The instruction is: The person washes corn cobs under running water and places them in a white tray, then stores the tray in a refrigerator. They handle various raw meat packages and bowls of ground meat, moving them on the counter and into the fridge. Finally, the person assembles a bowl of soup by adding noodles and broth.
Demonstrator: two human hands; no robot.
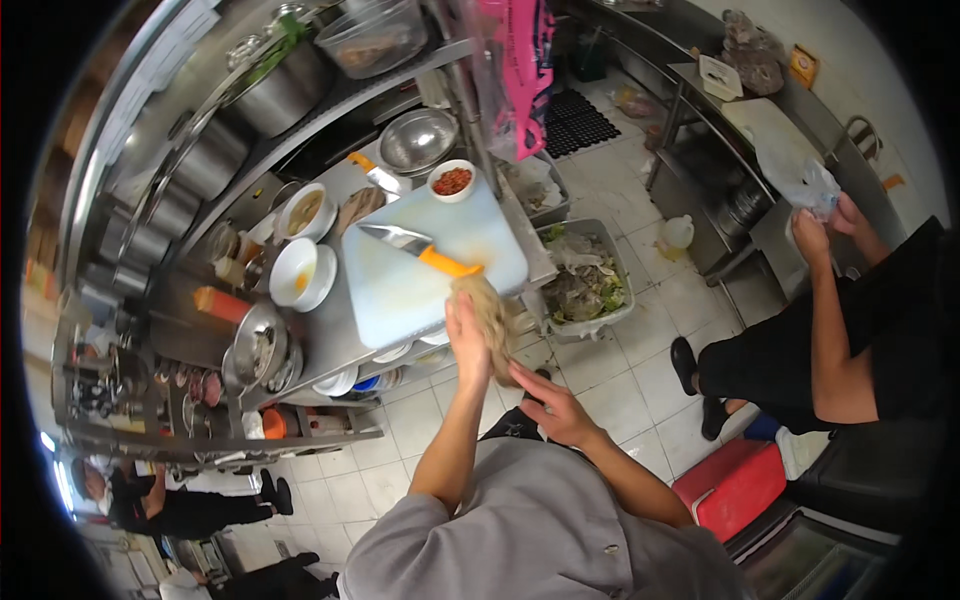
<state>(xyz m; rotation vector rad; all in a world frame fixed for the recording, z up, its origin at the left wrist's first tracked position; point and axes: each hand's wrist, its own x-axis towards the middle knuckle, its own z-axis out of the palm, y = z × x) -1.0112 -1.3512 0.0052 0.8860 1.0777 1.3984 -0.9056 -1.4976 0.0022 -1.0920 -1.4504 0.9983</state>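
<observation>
A crumpled beige cloth [487, 318] hangs just off the near edge of the white cutting board [400, 295]. My left hand [467, 342] is closed on its left side. Against the cloth's lower end rest the fingertips of my right hand [556, 410], its fingers stretched out and apart. On the board lies a knife with a yellow handle [450, 262], its blade pointing to the far left. A small white bowl of chopped red food [452, 181] stands at the board's far corner.
Left of the board are white bowls [293, 272], a metal bowl [260, 342] and a second yellow-handled knife [380, 175]. A grey bin of vegetable scraps [585, 275] stands on the floor at right. Beyond it, a co-worker [850, 340] holds a plastic bag.
</observation>
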